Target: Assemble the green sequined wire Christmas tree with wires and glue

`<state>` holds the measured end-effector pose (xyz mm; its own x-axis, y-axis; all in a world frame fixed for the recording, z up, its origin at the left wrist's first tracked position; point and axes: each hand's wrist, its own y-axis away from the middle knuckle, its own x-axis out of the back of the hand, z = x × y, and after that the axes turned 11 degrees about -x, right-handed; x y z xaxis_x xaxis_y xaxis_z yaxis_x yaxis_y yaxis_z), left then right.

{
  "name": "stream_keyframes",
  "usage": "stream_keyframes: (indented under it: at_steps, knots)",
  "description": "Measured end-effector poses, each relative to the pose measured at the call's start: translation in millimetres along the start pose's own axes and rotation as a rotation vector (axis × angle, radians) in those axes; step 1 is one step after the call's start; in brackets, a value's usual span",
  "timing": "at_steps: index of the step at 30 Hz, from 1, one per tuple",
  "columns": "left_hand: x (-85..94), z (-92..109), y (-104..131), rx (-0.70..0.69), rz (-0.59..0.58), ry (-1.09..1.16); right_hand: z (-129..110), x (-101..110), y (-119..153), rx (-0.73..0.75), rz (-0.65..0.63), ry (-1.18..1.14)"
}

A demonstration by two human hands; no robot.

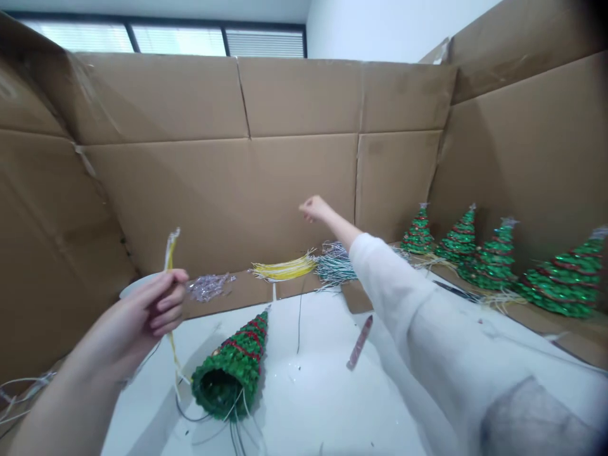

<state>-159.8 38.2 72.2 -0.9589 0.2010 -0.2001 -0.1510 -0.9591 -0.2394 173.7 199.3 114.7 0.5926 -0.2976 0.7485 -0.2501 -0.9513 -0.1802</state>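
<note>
My left hand (166, 304) is closed on a yellow and white wire (170, 253), whose tip sticks up above the fingers and whose lower part hangs down beside a tree. That green tinsel tree (242, 348) with red garland lies on its side, its hollow base facing me and thin wires coming out of it. Further off, my right hand (313, 208) is raised in front of the cardboard with its fingers pinched together; whatever they hold is too small to make out. Bundles of yellow wires (285, 268) and green-white wires (335, 269) lie below it.
Several decorated trees (496, 253) stand along the right side. Cardboard walls (294, 183) enclose the white table (304, 392). A reddish-brown stick-like tool (360, 342) lies on it. Clear purplish pieces (209, 287) are piled at the back left, near a pale dish (139, 285).
</note>
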Motion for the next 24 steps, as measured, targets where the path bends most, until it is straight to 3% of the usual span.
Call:
stream_keyframes:
  at_steps: [4,8,13,24]
  knots:
    - [14.4,14,-1,-0.013,0.118,0.023,43,-79,14,0.044,-0.244,0.301]
    - [29.5,22,2,-0.056,0.137,0.074,65,-121,18,0.096,-0.346,0.524]
    - [36.5,26,4,-0.084,0.115,0.093,69,-138,17,0.186,-0.319,0.689]
    - [27.2,21,1,-0.113,0.098,0.04,73,-144,12,0.266,-0.297,0.808]
